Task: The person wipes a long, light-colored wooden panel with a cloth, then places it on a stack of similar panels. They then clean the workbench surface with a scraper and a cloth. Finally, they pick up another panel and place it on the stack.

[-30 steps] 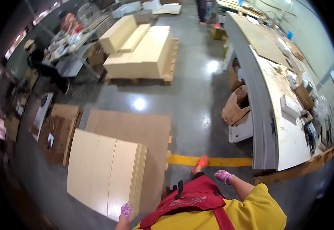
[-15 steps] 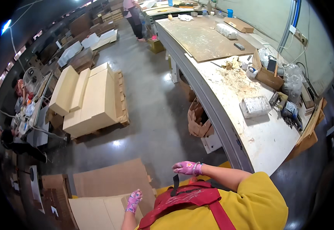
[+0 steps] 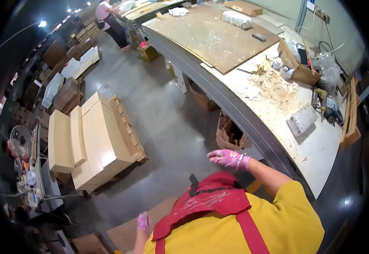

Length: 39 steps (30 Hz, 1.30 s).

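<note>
Both my hands wear pink patterned gloves. My right hand (image 3: 229, 158) hangs in front of the red apron (image 3: 214, 194), near the workbench's grey edge (image 3: 273, 150). Its fingers point left, loosely bent, with nothing visible in them. Low down on the other side, my left hand (image 3: 143, 221) is small and blurred beside the apron, above a brown sheet (image 3: 159, 213) on the floor. Its fingers do not show clearly, and I see no object in it.
Pale boards (image 3: 99, 139) are stacked on a wooden pallet (image 3: 138, 151) to the left. On the bench lie a brown board (image 3: 205, 38), wood shavings (image 3: 273, 86), a white wrapped block (image 3: 301, 120) and power tools (image 3: 330, 108). A paper sack (image 3: 229, 131) stands beneath. Another person (image 3: 110, 23) stands far off.
My view has shifted and turned: the pallet stack looks nearer, and the floor sheets have slid toward the lower edge. My right hand is farther forward and right; my left hand appears lower.
</note>
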### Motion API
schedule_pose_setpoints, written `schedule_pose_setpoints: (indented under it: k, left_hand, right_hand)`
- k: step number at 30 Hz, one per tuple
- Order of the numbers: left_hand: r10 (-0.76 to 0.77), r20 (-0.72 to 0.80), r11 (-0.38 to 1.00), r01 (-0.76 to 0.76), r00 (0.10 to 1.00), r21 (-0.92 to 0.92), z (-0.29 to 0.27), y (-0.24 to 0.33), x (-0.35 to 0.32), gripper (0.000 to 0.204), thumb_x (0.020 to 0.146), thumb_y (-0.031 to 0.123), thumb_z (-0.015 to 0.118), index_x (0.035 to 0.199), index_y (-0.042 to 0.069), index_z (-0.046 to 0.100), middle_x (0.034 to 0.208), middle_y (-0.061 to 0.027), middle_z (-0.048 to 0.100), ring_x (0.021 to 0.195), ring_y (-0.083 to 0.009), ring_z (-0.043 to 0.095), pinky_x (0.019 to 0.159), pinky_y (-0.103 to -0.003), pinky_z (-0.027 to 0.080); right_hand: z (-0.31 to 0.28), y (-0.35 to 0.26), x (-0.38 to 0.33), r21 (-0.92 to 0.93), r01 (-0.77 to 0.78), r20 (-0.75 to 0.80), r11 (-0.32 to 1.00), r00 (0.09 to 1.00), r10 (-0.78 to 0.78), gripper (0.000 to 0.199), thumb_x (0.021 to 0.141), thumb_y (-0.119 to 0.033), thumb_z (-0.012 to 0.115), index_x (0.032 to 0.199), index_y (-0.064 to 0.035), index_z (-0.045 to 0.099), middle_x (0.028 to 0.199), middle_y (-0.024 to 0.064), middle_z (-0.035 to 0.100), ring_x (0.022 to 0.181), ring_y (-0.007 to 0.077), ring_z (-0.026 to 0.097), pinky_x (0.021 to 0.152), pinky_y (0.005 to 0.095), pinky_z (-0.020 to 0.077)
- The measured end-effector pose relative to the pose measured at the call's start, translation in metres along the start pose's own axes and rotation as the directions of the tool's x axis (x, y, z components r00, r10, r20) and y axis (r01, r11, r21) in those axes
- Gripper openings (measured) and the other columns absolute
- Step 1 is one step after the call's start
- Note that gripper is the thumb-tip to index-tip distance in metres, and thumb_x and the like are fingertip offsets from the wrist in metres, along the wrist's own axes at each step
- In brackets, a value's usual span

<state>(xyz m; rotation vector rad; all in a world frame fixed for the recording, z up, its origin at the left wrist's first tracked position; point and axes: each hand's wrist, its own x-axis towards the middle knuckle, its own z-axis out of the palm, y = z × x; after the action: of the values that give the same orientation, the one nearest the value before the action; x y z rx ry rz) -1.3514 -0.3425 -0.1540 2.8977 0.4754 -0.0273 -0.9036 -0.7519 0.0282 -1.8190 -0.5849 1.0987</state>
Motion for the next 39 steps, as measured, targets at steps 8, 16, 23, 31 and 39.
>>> schedule_pose_setpoints:
  k: [8,16,23,31,39]
  left_hand:
    - [-0.336,0.546,0.048,0.593,0.767,-0.804,-0.062,0.010,0.341,0.032,0.092,0.024,0.058,0.120,0.009,0.054,0.091,0.0018,0.060,0.074,-0.0067,0.056,0.064,-0.021,0.045]
    - [0.030,0.303,0.704,0.195,0.953,-0.683,-0.031,-0.026,0.433,0.019,0.087,0.010,0.055,0.098,0.002,0.067,0.082,-0.0037,0.066,0.080,-0.0126,0.062,0.076,-0.027,0.048]
    - [-0.522,0.683,0.107,0.834,0.511,-0.541,-0.053,-0.148,0.517,0.030,0.088,0.025,0.054,0.100,-0.001,0.063,0.086,-0.0119,0.070,0.062,-0.0210,0.066,0.056,-0.032,0.053]
    - [-0.127,0.342,0.972,0.048,0.931,0.230,-0.091,-0.267,0.854,0.027,0.087,0.033,0.057,0.085,0.006,0.059,0.077,-0.0092,0.064,0.080,-0.0238,0.062,0.064,-0.039,0.050]
    - [-0.124,0.193,0.232,0.217,0.973,-0.948,-0.211,-0.087,1.262,0.014,0.089,0.014,0.056,0.095,0.004,0.064,0.089,-0.0049,0.065,0.086,-0.0163,0.059,0.075,-0.029,0.049]
  right_hand:
    - [-0.111,-0.071,0.089,0.210,0.028,-0.308,0.977,0.951,0.039,0.043,0.093,-0.030,0.053,0.124,0.0001,0.052,0.114,0.0113,0.062,0.108,0.0195,0.057,0.096,0.0306,0.0416]
    - [-0.194,-0.139,0.267,-0.071,0.184,-0.189,0.980,0.963,-0.195,0.045,0.091,-0.034,0.052,0.123,-0.0010,0.053,0.119,0.0171,0.060,0.111,0.0275,0.057,0.096,0.0343,0.0432]
    - [-0.245,-0.202,0.427,-0.403,0.266,0.083,0.876,0.963,-0.255,0.045,0.090,-0.037,0.051,0.124,-0.0083,0.053,0.118,0.0175,0.059,0.108,0.0350,0.057,0.093,0.0398,0.0444]
    - [-0.320,-0.253,0.578,-0.137,0.192,-0.133,0.972,0.969,-0.210,0.048,0.091,-0.031,0.052,0.128,0.0000,0.048,0.122,0.0183,0.058,0.112,0.0322,0.056,0.097,0.0363,0.0422]
    - [-0.424,-0.330,0.663,0.057,0.155,-0.382,0.986,0.916,-0.121,0.040,0.091,-0.021,0.056,0.126,0.0000,0.052,0.121,0.0153,0.059,0.109,0.0238,0.058,0.094,0.0332,0.0439]
